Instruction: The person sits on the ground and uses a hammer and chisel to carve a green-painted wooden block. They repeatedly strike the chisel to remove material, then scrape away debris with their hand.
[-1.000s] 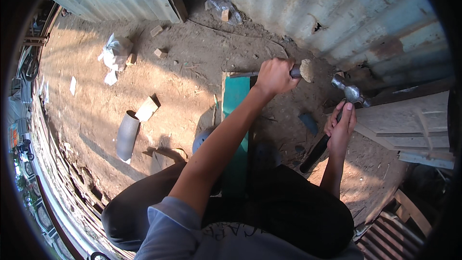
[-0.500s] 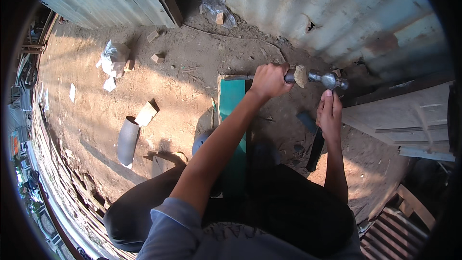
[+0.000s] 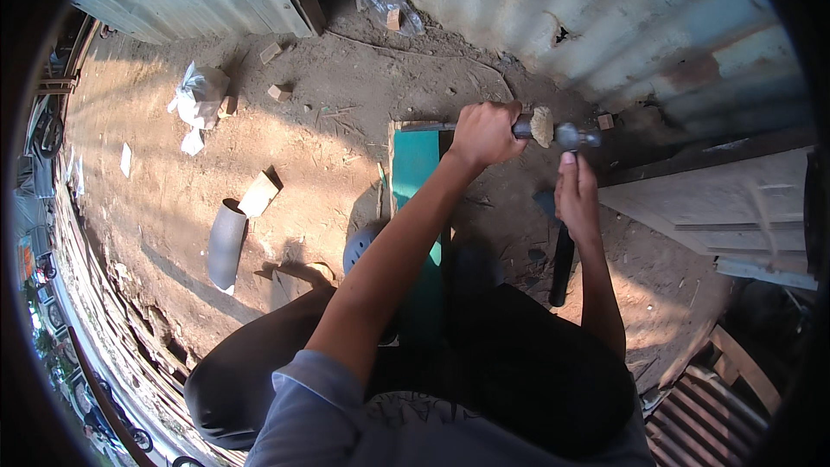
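Note:
My left hand (image 3: 487,134) is closed around the dark handle of what looks like a chisel (image 3: 522,127), held crosswise beyond the far end of a green board (image 3: 417,169). A pale, frayed, mushroomed butt sticks out to the right of my fist. The thin metal part on the left runs along the board's far end; its tip is hard to make out. In my right hand (image 3: 577,196) is a ball-peen hammer (image 3: 577,137), gripped high on its black handle. The hammer's head, slightly blurred, is close to the frayed butt. The board reaches back between my legs.
On the dirt ground to the left lie a grey curved piece (image 3: 226,246), a wood block (image 3: 258,195) and a plastic bag (image 3: 201,97). Corrugated metal sheeting (image 3: 605,17) rises at the far side. A pale panel (image 3: 718,199) stands at the right, near slatted wood (image 3: 709,411).
The hammer has moved left, bringing its head nearer the frayed butt. My left hand keeps its grip on the chisel, almost in place.

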{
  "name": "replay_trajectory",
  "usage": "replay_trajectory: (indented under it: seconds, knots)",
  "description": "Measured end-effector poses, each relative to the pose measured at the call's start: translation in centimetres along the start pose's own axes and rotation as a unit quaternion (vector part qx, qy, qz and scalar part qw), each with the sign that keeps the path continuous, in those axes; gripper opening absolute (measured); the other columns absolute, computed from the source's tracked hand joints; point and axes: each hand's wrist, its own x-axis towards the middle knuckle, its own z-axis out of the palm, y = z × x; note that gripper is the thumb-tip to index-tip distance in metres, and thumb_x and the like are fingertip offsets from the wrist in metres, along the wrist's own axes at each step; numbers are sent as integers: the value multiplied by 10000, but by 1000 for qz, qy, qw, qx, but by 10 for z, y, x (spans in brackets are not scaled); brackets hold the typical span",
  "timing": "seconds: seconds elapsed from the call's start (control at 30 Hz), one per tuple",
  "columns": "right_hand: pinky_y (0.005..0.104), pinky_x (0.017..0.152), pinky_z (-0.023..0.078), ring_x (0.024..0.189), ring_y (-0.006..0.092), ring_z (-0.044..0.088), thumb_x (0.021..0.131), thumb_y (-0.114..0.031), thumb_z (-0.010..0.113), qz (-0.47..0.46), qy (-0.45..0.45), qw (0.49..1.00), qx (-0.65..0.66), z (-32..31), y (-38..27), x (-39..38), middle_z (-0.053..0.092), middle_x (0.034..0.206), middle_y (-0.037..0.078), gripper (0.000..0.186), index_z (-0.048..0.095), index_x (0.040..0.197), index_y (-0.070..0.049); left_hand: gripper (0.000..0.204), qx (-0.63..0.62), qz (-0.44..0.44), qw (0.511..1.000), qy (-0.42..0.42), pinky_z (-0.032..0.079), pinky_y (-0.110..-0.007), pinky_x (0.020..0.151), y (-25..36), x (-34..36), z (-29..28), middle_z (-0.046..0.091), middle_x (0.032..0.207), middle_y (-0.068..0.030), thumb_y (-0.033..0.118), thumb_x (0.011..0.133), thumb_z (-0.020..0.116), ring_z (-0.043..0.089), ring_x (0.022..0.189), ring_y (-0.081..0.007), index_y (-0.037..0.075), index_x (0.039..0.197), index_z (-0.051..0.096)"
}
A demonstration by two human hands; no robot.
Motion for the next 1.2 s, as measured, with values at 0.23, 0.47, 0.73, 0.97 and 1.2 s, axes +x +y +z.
replay_trajectory:
  seconds: [0.23,0.47,0.73,0.97,1.2]
  knots:
    - [222,342,251,384,50,296,1026,-417,369,61,53,995,-65,-2,30,-26,339,582,-32,335,413,890,-114,228,-116,-56,992,4,503,-421,654,-11,14,-48,622,710,-226,151,686,648,630,702,-404,-37,789,571]
    - [219,342,222,385,48,261,1020,-461,357,62,150,984,67,-35,-39,-8,324,589,-28,359,406,919,-120,285,-133,-68,988,-25,510,-476,729,-12,24,-43,622,772,-284,197,712,657,624,788,-448,-28,878,605]
    - [224,345,221,381,43,279,1035,-432,345,-9,-59,997,-41,3,-32,10,312,562,-30,361,414,887,-110,258,-59,-27,995,-72,508,-495,723,-2,18,-19,628,754,-263,198,717,654,621,780,-449,7,880,593]
    - [241,335,245,372,56,307,1025,-408,370,71,25,995,68,5,-43,7,347,551,-23,369,432,851,-88,215,-44,-4,998,-51,505,-498,711,-12,10,-6,637,765,-232,174,693,639,622,774,-439,26,837,582]
    - [223,308,204,357,43,274,1028,-432,368,94,44,989,108,-6,-57,8,322,562,-31,364,400,859,-111,244,14,11,996,-88,525,-496,727,-9,-1,2,658,762,-227,193,730,627,655,763,-414,26,899,572]
